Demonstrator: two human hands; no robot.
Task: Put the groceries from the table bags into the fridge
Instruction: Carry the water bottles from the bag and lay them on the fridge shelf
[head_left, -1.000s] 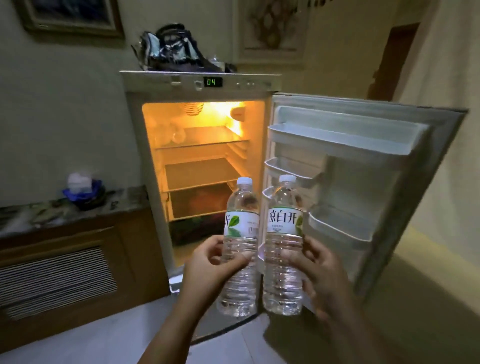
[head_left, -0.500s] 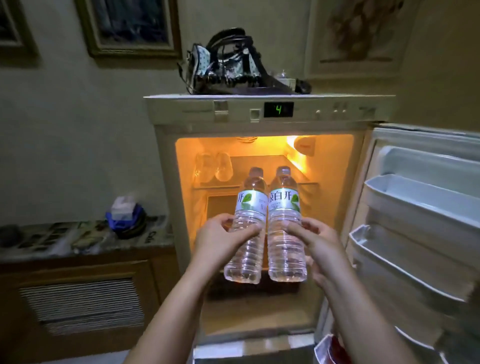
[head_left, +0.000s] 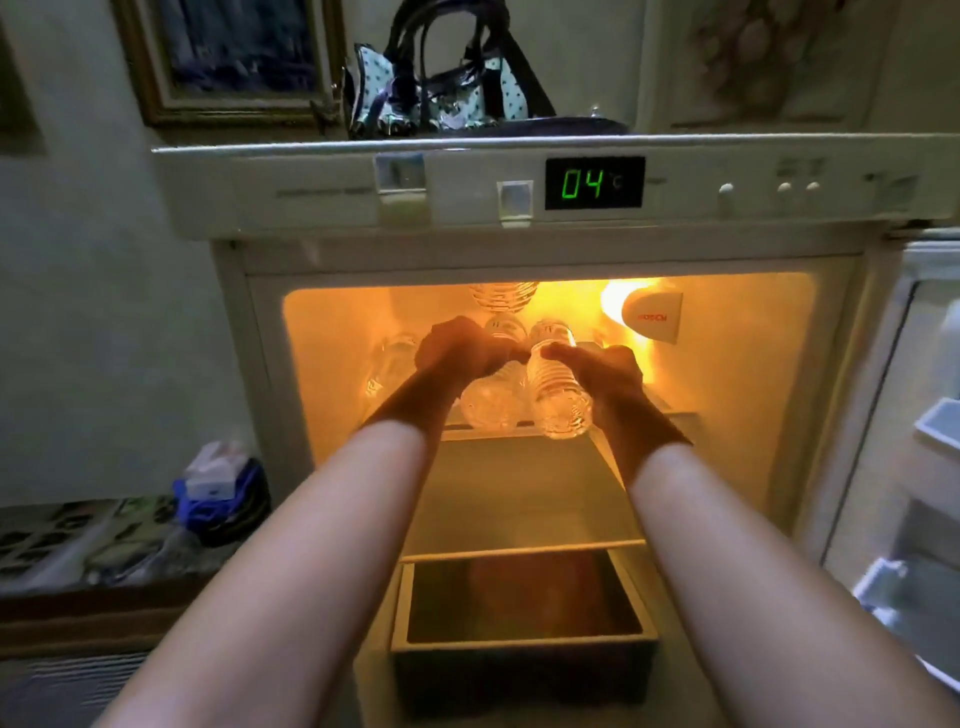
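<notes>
From the head camera I am looking straight into the open fridge (head_left: 545, 260), and both of my forearms are reaching into its top compartment. My left hand (head_left: 457, 351) is curling over the top of the left water bottle (head_left: 491, 400), gripping it; the fingers are turning away from me, so I am not seeing exactly how they are wrapping. My right hand (head_left: 605, 371) is holding the right water bottle (head_left: 558, 397), with its thumb lying along the bottle's side and the fingers hiding behind it. Both bottles are tilting base toward me, side by side and touching, just above the front edge of the top shelf (head_left: 670, 410); I cannot tell whether they are resting on it. Their labels and caps are lying beyond my hands, mostly washed out by the orange interior lamp (head_left: 623, 306). Left of my left hand something clear is showing faintly, too blurred to name.

Below my wrists a lower shelf (head_left: 519, 551) is sitting over an open drawer (head_left: 519, 649). Above my hands the green temperature display (head_left: 595, 183) is reading 04. A handbag (head_left: 441, 93) is sitting on the fridge top, with a framed picture (head_left: 228, 62) on the wall beside it. Far left of my left arm a patterned countertop (head_left: 67, 540) is carrying a blue bundle (head_left: 223, 493). Right of my right arm the door racks (head_left: 935, 431) are running out of frame.
</notes>
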